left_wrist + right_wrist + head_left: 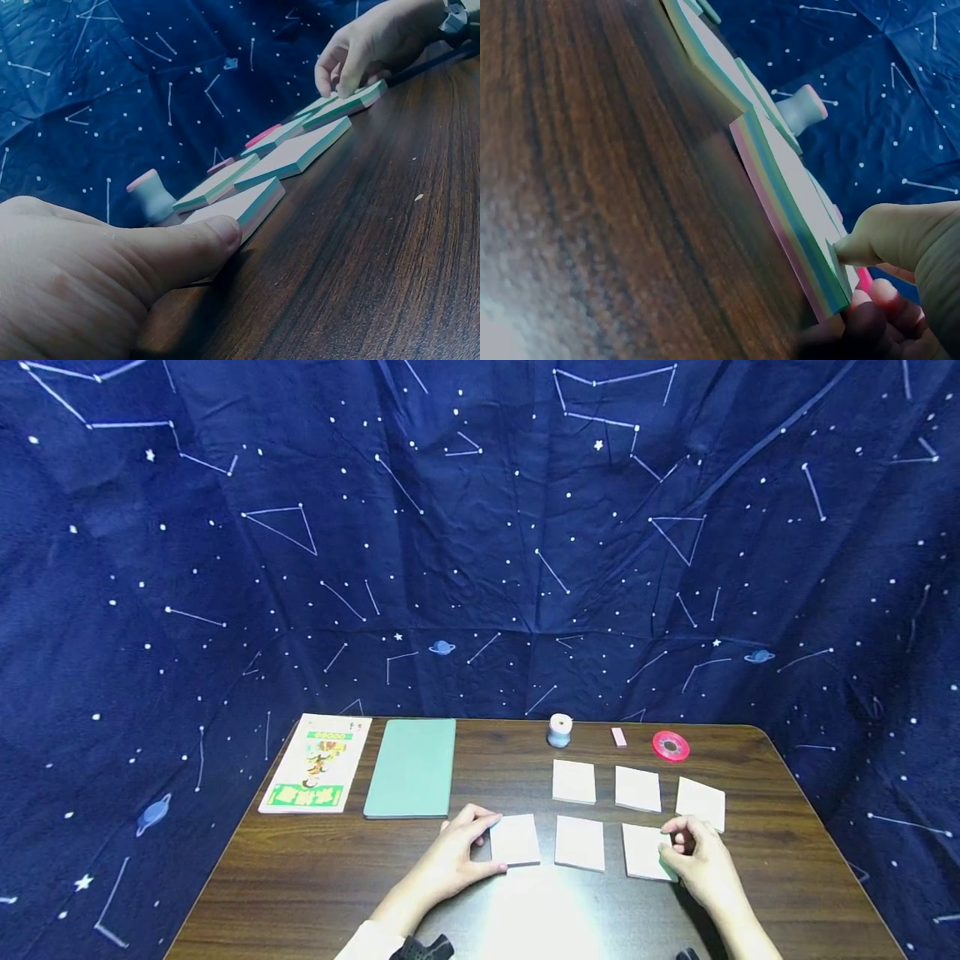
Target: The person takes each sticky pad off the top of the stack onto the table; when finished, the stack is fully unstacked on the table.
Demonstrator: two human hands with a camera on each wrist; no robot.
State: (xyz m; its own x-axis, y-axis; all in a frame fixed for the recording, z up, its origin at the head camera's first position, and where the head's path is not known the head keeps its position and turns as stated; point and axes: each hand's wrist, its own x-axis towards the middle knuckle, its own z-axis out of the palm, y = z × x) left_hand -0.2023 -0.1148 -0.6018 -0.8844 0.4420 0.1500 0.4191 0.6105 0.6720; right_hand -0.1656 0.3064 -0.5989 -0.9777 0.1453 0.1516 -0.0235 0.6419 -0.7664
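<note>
My left hand (447, 862) grips the left pad of sticky notes (516, 841) in the front row, its thumb along the near edge and a finger at the far left corner. At the right end of that row my right hand (703, 864) pinches the corner of another sticky note pad (645, 852), fingers curled. Coloured layers, pink to green, show along the side of this pad in the right wrist view, with my thumb (855, 244) on its top. Between the two lies a third sticky note pad (580, 843). All have white tops.
Behind stands a row of three more pads, the middle one (637, 788) slightly turned. Farther back are a white and blue spool-shaped object (559, 731), a small pink block (618, 737) and a red tape roll (671, 746). A green notebook (411, 768) and a printed booklet (315, 764) lie left.
</note>
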